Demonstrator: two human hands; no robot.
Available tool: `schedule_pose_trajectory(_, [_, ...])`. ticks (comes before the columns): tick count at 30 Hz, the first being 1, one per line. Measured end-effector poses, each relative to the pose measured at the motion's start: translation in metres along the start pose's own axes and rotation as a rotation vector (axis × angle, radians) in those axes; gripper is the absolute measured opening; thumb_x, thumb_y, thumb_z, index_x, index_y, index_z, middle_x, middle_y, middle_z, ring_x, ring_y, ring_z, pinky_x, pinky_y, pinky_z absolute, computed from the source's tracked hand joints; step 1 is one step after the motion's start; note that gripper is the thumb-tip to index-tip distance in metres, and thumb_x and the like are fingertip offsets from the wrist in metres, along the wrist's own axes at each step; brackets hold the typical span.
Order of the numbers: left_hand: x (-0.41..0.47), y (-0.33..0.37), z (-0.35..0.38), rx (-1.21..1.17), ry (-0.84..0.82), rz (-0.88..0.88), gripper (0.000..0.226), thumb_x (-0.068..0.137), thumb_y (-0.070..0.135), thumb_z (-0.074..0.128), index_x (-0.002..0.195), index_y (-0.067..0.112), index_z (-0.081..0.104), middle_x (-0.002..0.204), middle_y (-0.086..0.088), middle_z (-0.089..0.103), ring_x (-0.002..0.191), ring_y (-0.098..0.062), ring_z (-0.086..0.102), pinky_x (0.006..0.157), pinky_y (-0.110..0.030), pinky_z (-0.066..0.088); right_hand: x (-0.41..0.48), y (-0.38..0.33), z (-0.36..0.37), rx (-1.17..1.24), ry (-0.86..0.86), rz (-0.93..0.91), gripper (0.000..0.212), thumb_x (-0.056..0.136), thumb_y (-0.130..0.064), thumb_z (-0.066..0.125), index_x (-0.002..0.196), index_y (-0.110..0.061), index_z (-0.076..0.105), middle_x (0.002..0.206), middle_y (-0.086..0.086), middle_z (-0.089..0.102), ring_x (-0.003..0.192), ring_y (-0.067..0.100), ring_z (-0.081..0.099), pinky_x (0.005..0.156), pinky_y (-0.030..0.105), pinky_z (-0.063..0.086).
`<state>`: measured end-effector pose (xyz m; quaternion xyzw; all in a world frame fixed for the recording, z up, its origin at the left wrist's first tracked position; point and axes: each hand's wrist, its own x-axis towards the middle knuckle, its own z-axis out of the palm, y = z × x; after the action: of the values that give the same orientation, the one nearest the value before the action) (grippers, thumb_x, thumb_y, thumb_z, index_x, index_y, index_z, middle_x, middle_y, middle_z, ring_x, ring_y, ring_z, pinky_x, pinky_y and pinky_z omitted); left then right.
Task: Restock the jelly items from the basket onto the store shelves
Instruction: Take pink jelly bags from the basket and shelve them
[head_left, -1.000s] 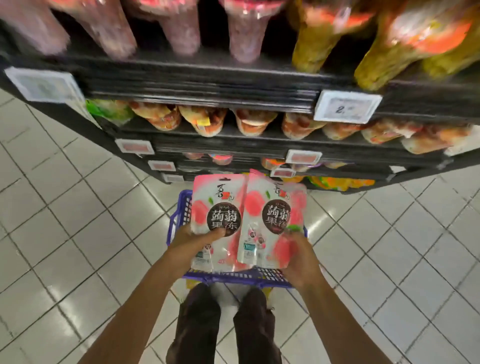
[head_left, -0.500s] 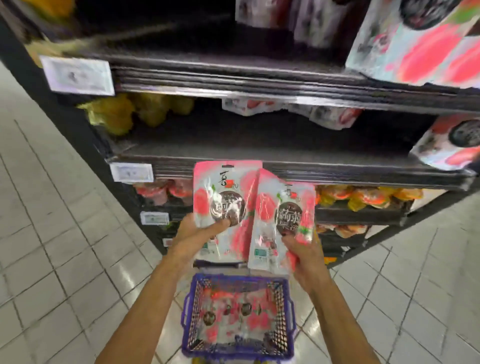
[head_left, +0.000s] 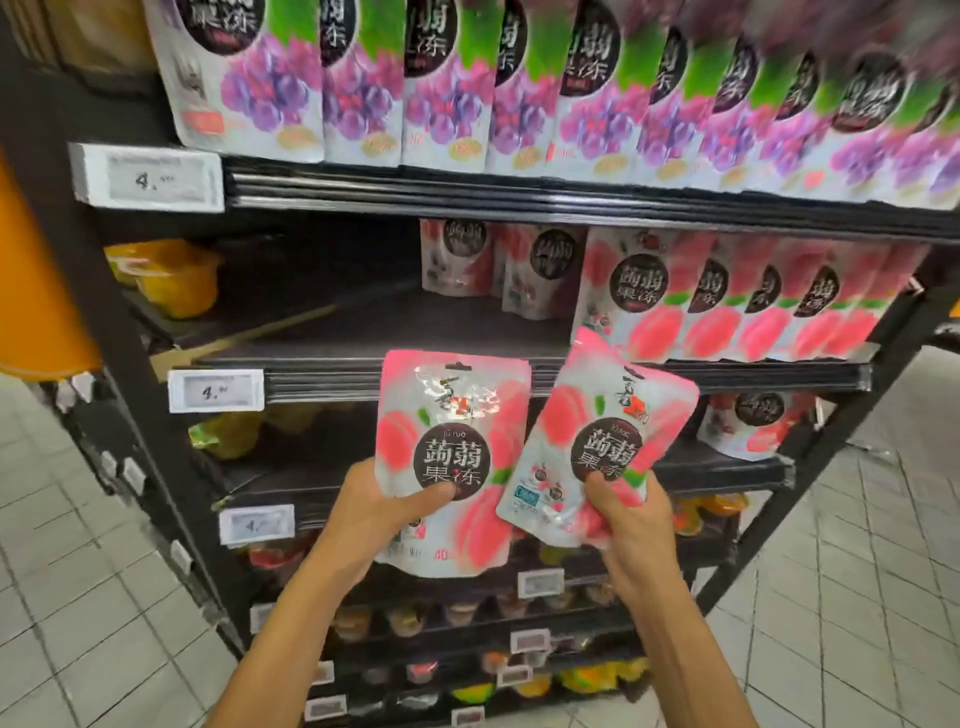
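Shelves (head_left: 322, 379); left hand (head_left: 374, 512) holds upright pouch (head_left: 452, 415), right hand (head_left: 631, 519) apparently pinches tilted pouch (head_left: 613, 415).

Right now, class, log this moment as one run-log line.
left hand: grips upright peach pouch | right hand: grips tilted peach pouch | middle shelf: bare space left of peach row | placed: none

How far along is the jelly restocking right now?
Done: peach pouches stand along the middle shelf's right side. In hand: the left hand grips the left pouch, the right hand the right pouch, near its edge. Left: shelving both in the bare gap; basket out of view.
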<state>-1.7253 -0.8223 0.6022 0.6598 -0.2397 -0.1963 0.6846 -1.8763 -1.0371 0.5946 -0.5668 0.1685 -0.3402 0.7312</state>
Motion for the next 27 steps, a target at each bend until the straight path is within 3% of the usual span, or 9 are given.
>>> schedule_pose_trajectory(3, [0.006,0.014,0.006,0.005,-0.008,0.043,0.044,0.054,0.033,0.094,0.092,0.022,0.076,0.093,-0.004,0.078,0.085,-0.020,0.075,0.063,-0.023,0.058,0.013,-0.021,-0.002,-0.085,0.039,-0.089,0.023,0.065,-0.024,0.082,0.084,-0.030,0.072,0.087,0.006,0.076,0.083,0.032,0.073,0.066,0.047,0.060])
schedule_pose_trajectory(7, [0.016,0.027,0.017,-0.011,0.015,0.082,0.043,0.056,0.035,0.090,0.095,0.021,0.075,0.096,-0.007,0.077,0.088,-0.026,0.074,0.070,-0.035,0.062,0.027,-0.044,-0.001,-0.228,0.043,-0.250,0.027,0.069,-0.011,0.084,0.080,-0.034,0.073,0.078,-0.004,0.076,0.070,0.009,0.072,0.059,0.017,0.055])
schedule_pose_trajectory(9, [0.021,0.033,0.022,-0.007,0.040,0.089,0.043,0.054,0.039,0.088,0.092,0.023,0.076,0.094,-0.008,0.077,0.086,-0.030,0.074,0.074,-0.043,0.062,0.035,-0.050,-0.003,-0.247,0.052,-0.283,0.024,0.066,-0.009,0.086,0.077,-0.027,0.074,0.074,-0.006,0.075,0.065,0.004,0.071,0.055,0.012,0.052])
schedule_pose_trajectory(12, [0.030,0.039,0.027,0.003,0.055,0.108,0.036,0.059,0.031,0.092,0.090,0.025,0.076,0.093,-0.006,0.077,0.085,-0.026,0.074,0.071,-0.037,0.062,0.044,-0.056,-0.002,-0.230,0.067,-0.319,0.028,0.056,-0.025,0.090,0.077,-0.022,0.071,0.075,-0.004,0.076,0.066,0.005,0.071,0.056,0.013,0.052])
schedule_pose_trajectory(17, [0.040,0.044,0.031,-0.020,0.128,0.113,0.046,0.055,0.030,0.088,0.095,0.012,0.073,0.087,-0.007,0.077,0.076,-0.019,0.074,0.058,-0.022,0.056,0.064,-0.058,-0.003,-0.157,0.082,-0.291,0.037,0.060,-0.040,0.087,0.092,-0.033,0.072,0.091,-0.004,0.076,0.084,0.013,0.073,0.066,0.021,0.057])
schedule_pose_trajectory(20, [0.042,0.045,0.027,-0.037,0.149,0.119,0.050,0.054,0.031,0.085,0.099,0.011,0.072,0.089,-0.006,0.077,0.079,-0.020,0.075,0.059,-0.022,0.056,0.077,-0.059,-0.004,-0.154,0.091,-0.285,0.046,0.058,-0.040,0.090,0.098,-0.033,0.069,0.096,-0.004,0.076,0.089,0.014,0.073,0.075,0.033,0.059])
schedule_pose_trajectory(24, [0.046,0.046,0.023,-0.017,0.178,0.128,0.058,0.050,0.027,0.096,0.100,0.012,0.071,0.091,-0.004,0.078,0.083,-0.021,0.075,0.061,-0.025,0.057,0.090,-0.061,0.007,-0.229,0.095,-0.329,0.056,0.055,-0.049,0.091,0.103,-0.029,0.068,0.095,-0.008,0.074,0.091,0.006,0.070,0.077,0.022,0.054])
schedule_pose_trajectory(27, [0.046,0.047,0.024,-0.020,0.188,0.133,0.059,0.050,0.034,0.087,0.102,0.012,0.070,0.093,-0.004,0.077,0.085,-0.021,0.075,0.064,-0.026,0.058,0.101,-0.061,0.021,-0.191,0.114,-0.299,0.067,0.057,-0.044,0.091,0.114,-0.020,0.066,0.101,-0.006,0.073,0.098,0.010,0.068,0.085,0.029,0.055])
